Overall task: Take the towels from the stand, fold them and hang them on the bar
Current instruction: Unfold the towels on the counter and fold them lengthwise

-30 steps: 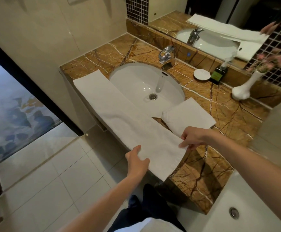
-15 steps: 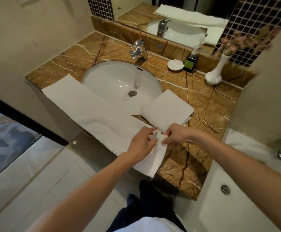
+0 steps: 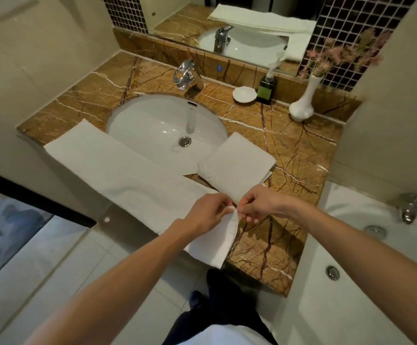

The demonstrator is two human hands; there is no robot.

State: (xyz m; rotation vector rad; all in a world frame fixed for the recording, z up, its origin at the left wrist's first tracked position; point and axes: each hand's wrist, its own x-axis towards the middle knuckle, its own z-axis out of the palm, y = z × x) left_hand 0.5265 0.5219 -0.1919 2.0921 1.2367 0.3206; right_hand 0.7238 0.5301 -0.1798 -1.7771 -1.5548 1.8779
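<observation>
A long white towel (image 3: pixel 118 170), folded into a narrow strip, lies along the front edge of the brown marble counter (image 3: pixel 294 155), partly over the sink rim. Its near end hangs off the counter edge. My left hand (image 3: pixel 208 214) and my right hand (image 3: pixel 257 204) meet at that near end, and both pinch the towel's upper corner, which is lifted and curling. A second white towel (image 3: pixel 237 165), folded into a small rectangle, rests on the counter just right of the sink. No stand or bar is in view.
The white sink (image 3: pixel 165 128) with a chrome tap (image 3: pixel 186 75) fills the counter's middle. A soap dish (image 3: pixel 244 94), a dark soap bottle (image 3: pixel 267 85) and a white flower vase (image 3: pixel 302 103) stand at the back. A bathtub (image 3: pixel 356 282) lies to the right, tiled floor below.
My hands moved from the two near corners of the long towel together to one corner, and now pinch and lift it. The view shifted towards the sink.
</observation>
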